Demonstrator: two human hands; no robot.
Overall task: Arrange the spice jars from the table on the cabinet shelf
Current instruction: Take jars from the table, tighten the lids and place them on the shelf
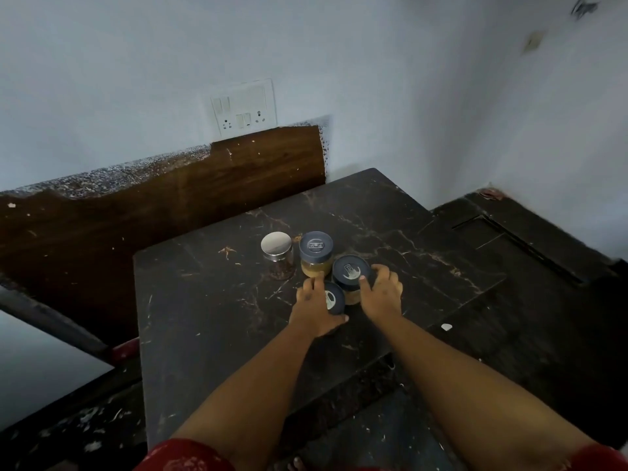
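Note:
Several spice jars stand close together on a dark marble table (210, 321). A silver-lidded jar (277, 254) of dark spice is at the back left. Beside it stands a blue-lidded jar (316, 253) of yellowish powder. My left hand (314, 309) grips a third jar (334, 298) with a blue lid, fingers and thumb wrapped round it. My right hand (380, 294) grips a fourth blue-lidded jar (350, 270), thumb on the lid's edge. The cabinet shelf is out of view.
A brown wooden board (170, 205) leans on the wall behind the table, under a white switch plate (243, 107). A dark ledge (530, 246) lies to the right, lower than the table. The floor (373, 436) shows below the table's front edge.

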